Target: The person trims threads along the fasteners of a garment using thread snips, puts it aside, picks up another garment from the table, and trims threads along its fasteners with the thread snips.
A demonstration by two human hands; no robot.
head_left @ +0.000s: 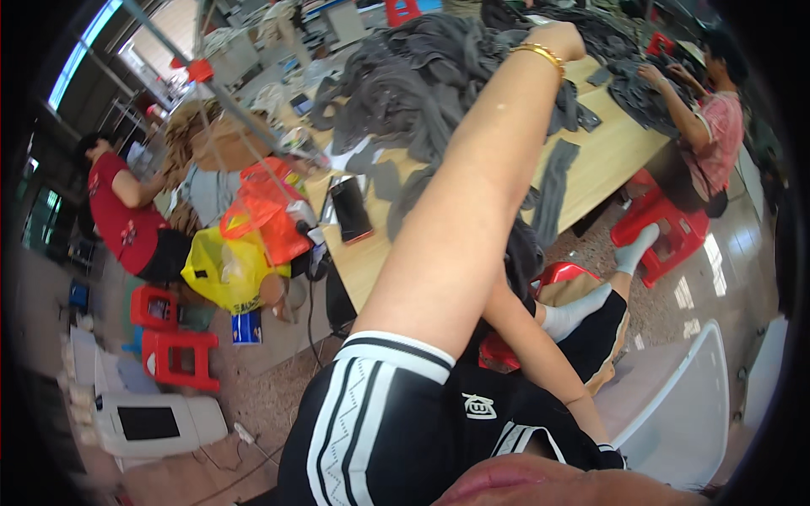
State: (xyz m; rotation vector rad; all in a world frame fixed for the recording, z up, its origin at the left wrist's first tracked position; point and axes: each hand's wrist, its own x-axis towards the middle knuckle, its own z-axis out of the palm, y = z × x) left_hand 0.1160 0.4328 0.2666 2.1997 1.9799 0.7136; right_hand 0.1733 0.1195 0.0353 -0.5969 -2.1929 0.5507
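My left arm stretches across the table to its far side, a gold bracelet (540, 54) at the wrist. My left hand (560, 39) looks curled closed beside the large heap of dark grey fabric (422, 72); whatever its fingers hold is hidden. Behind my left arm runs my right forearm (540, 337), and the right hand itself is covered. Dark grey cloth (525, 253) hangs at the table edge near where that forearm disappears. Right of my left arm, a long grey fabric strip (557, 190) lies on the pale wooden table (603, 173).
A dark phone (350, 209) lies at the table's left edge. Beside it are a red bag (266, 211) and a yellow bag (221, 268). One person (126, 211) works at left, another (717, 126) handles grey cloth at right. Red stools (181, 358) and a white bin (675, 405) stand around.
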